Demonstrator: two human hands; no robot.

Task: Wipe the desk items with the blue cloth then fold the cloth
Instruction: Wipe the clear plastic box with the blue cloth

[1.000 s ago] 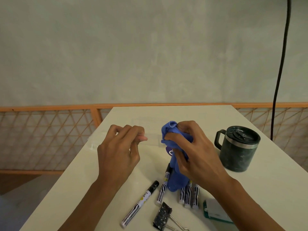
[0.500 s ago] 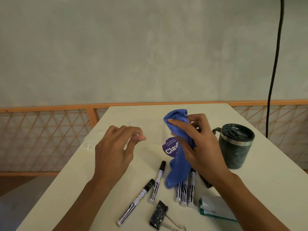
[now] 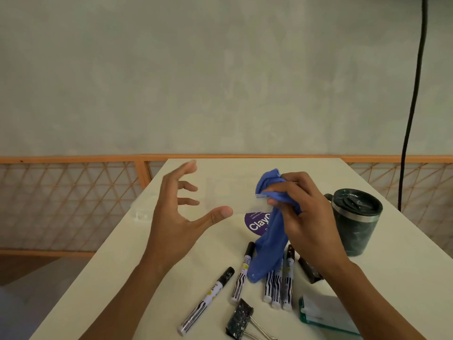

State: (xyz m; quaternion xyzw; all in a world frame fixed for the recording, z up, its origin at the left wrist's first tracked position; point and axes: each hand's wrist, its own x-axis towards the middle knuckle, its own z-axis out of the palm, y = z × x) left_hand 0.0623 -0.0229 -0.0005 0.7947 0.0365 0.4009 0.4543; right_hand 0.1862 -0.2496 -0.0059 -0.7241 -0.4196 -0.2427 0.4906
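Note:
My right hand (image 3: 306,217) grips the bunched blue cloth (image 3: 269,246) above the middle of the cream desk (image 3: 404,266); the cloth's tail hangs down onto three zebra-striped markers (image 3: 278,288). At my right fingertips a faint clear plastic piece (image 3: 232,196) reaches left; what it is I cannot tell. My left hand (image 3: 176,217) hovers to the left of it, fingers spread, holding nothing. Two more markers (image 3: 206,305) (image 3: 241,273) lie nearer the front edge. A dark green lidded mug (image 3: 355,222) stands just right of my right hand.
A round purple sticker (image 3: 256,223) lies under the cloth. One speckled binder clip (image 3: 239,320) sits at the front edge, another (image 3: 308,272) under my right wrist. A green-and-white pack (image 3: 326,315) lies at front right. An orange lattice railing (image 3: 73,204) and a black cable (image 3: 411,119) stand behind.
My left hand has gone from curled to wide open and risen towards the far side. My right hand has lifted the cloth slightly, uncovering the purple sticker.

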